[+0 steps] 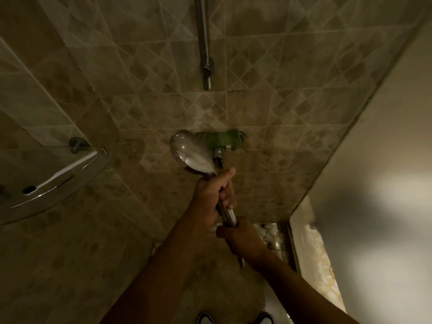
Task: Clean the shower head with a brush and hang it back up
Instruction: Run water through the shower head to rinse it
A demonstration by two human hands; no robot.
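The chrome shower head (191, 154) is held up near the tiled wall, its rounded back toward me. My left hand (211, 197) grips the upper part of its handle just below the head. My right hand (240, 237) grips the lower end of the handle, where the hose leaves. Right behind the head sits a green-wrapped tap fitting (221, 140) on the wall. A chrome riser rail (203, 43) runs up the wall above it. No brush shows in this view.
A glass corner shelf (53, 181) with a chrome rim juts out at the left. A pale wall or door (374, 160) closes in on the right. The patterned floor (268, 232) and my two shoes (205, 318) lie below.
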